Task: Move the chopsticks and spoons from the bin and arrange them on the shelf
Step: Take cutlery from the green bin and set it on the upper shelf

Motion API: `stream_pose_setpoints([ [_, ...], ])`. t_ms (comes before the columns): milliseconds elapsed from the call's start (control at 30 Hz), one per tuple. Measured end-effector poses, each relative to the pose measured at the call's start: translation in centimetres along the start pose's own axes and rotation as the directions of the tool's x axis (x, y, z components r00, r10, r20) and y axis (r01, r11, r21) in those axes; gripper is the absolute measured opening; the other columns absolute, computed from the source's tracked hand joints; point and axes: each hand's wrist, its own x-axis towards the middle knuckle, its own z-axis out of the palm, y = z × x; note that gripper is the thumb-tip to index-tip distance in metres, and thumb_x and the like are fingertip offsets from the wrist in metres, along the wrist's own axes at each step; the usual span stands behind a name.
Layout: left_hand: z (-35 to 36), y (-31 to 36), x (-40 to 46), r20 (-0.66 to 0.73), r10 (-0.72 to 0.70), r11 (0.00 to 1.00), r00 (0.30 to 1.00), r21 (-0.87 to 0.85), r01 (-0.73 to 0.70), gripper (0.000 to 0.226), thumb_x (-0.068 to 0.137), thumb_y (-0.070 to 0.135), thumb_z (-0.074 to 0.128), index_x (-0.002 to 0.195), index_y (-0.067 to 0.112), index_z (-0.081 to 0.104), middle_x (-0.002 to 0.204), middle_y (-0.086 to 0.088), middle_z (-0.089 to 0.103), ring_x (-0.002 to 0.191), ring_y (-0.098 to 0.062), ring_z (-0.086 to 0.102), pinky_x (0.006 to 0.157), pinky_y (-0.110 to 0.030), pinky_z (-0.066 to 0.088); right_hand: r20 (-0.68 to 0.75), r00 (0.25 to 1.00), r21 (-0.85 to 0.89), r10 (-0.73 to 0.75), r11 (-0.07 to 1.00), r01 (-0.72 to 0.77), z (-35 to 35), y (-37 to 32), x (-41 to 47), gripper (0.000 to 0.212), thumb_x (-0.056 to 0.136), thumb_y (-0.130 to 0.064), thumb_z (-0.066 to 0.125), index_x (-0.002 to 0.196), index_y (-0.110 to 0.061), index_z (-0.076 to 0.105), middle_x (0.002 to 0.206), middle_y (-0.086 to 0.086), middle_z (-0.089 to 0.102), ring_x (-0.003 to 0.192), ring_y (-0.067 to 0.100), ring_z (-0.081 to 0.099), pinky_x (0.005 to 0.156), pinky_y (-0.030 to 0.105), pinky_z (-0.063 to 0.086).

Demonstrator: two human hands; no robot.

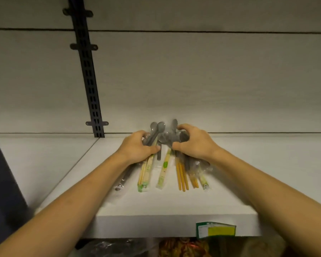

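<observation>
Spoons (157, 131) and chopsticks (163, 168) are on the shelf (174, 217), all in one loose pile under my hands. Left hand (137, 147): fingers curled round a bunch of grey spoons, thumb pressing in from the near side. Right hand (195, 143): same, curled round a second bunch of spoons, some looking bagged in clear film. Both grips closed on the handles, not tight enough to hide the bowls, which stick out past my fingertips toward the back wall (193, 80).

Below the grips, toward me: wrapped chopsticks fan out, green-printed sleeves between my wrists, bare orange pairs (182, 175) under the right wrist, one dark wrapped item (123, 178) under the left forearm.

Progress, my read: transfer looks mostly done, stock is on the shelf. Bin not in view, so can't tell if anything's left in it. Arranging is what's left: spoons are bunched and crossing, chopsticks splayed at different angles, types mixed. Need to split spoons from chopsticks and line them up.

Further out: slotted rail (87, 71) on the wall up-left of my left hand, price tag (216, 230) on the shelf edge below my right forearm, packaged goods on the level beneath.
</observation>
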Motion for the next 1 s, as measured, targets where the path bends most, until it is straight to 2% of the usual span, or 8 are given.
stream_pose_setpoints([
  [100, -0.3, 0.2, -0.1, -0.063, 0.008, 0.999, 0.998, -0.037, -0.010, 0.027, 0.082, 0.039, 0.071, 0.098, 0.019, 0.062, 0.085, -0.001, 0.067, 0.068, -0.014, 0.062, 0.052, -0.023, 0.048, -0.053, 0.998, 0.008, 0.022, 1.000, -0.022, -0.5, 0.2, 0.1, 0.060, 0.081, -0.028, 0.071, 0.136, -0.018, 0.049, 0.124, 0.006, 0.061, 0.101, 0.017, 0.052, 0.080, 0.020, 0.038],
  [367, -0.6, -0.2, 0.1, -0.153, 0.026, 0.992, 0.988, -0.119, -0.045, 0.016, 0.094, 0.035, 0.054, 0.107, 0.029, 0.061, 0.090, 0.001, 0.065, 0.083, -0.021, 0.060, 0.065, -0.026, 0.041, -0.175, 0.983, 0.131, 0.047, 0.991, -0.024, -0.9, 0.4, 0.0, 0.041, 0.085, -0.030, 0.065, 0.126, -0.024, 0.058, 0.095, -0.002, 0.060, 0.092, 0.019, 0.056, 0.077, 0.023, 0.040],
  [500, -0.7, -0.5, 0.4, -0.175, 0.033, 0.981, 0.984, -0.180, -0.065, 0.013, 0.097, 0.030, 0.051, 0.106, 0.030, 0.061, 0.071, 0.004, 0.057, 0.062, -0.016, 0.051, 0.054, -0.026, 0.037, -0.172, 0.978, 0.256, 0.117, 0.964, -0.070, -0.8, 0.7, 0.6, 0.041, 0.083, -0.026, 0.066, 0.123, -0.025, 0.057, 0.102, -0.002, 0.060, 0.099, 0.022, 0.060, 0.086, 0.031, 0.050],
  [633, -1.0, -0.6, 0.6, -0.185, -0.026, 0.957, 0.982, -0.287, -0.029, 0.015, 0.096, 0.028, 0.053, 0.105, 0.028, 0.064, 0.067, 0.006, 0.052, 0.065, -0.017, 0.049, 0.057, -0.026, 0.038, -0.124, 0.974, 0.425, 0.191, 0.897, -0.122, -0.8, 1.1, 1.3, 0.032, 0.077, -0.026, 0.067, 0.106, -0.032, 0.055, 0.104, 0.003, 0.065, 0.097, 0.029, 0.065, 0.089, 0.046, 0.054],
  [733, -1.4, -0.5, 0.5, -0.176, -0.097, 0.947, 0.980, -0.318, 0.037, 0.014, 0.096, 0.029, 0.053, 0.106, 0.026, 0.063, 0.067, 0.006, 0.050, 0.063, -0.015, 0.049, 0.054, -0.026, 0.037, -0.125, 0.972, 0.413, 0.197, 0.902, -0.130, -0.9, 1.3, 1.5, 0.039, 0.081, -0.026, 0.065, 0.119, -0.028, 0.055, 0.112, 0.004, 0.062, 0.100, 0.027, 0.063, 0.092, 0.044, 0.053],
  [833, -1.6, -0.4, 0.2, -0.180, -0.084, 0.959, 0.980, -0.283, 0.030, 0.013, 0.096, 0.028, 0.052, 0.102, 0.025, 0.064, 0.065, 0.004, 0.050, 0.059, -0.015, 0.046, 0.054, -0.026, 0.036, -0.110, 0.975, 0.358, 0.193, 0.923, -0.142, -0.9, 1.5, 1.5, 0.048, 0.083, -0.027, 0.063, 0.130, -0.025, 0.053, 0.118, 0.004, 0.059, 0.105, 0.027, 0.061, 0.094, 0.043, 0.052],
  [900, -1.8, -0.2, 0.0, -0.184, -0.085, 0.959, 0.979, -0.283, 0.029, 0.017, 0.096, 0.026, 0.052, 0.100, 0.018, 0.065, 0.064, 0.002, 0.049, 0.058, -0.016, 0.044, 0.054, -0.027, 0.034, -0.089, 0.974, 0.388, 0.210, 0.908, -0.160, -1.2, 1.6, 1.6, 0.045, 0.084, -0.024, 0.062, 0.128, -0.024, 0.053, 0.118, 0.006, 0.060, 0.100, 0.026, 0.062, 0.086, 0.041, 0.055],
  [1000, -2.6, 0.2, -0.5, -0.185, -0.111, 0.949, 0.976, -0.313, 0.049, 0.021, 0.096, 0.026, 0.050, 0.096, 0.009, 0.063, 0.063, 0.000, 0.046, 0.058, -0.017, 0.041, 0.055, -0.028, 0.031, -0.023, 0.971, 0.463, 0.236, 0.864, -0.199, -1.7, 1.6, 1.7, 0.042, 0.088, -0.018, 0.058, 0.129, -0.022, 0.050, 0.115, 0.010, 0.060, 0.082, 0.021, 0.062, 0.058, 0.028, 0.049],
])
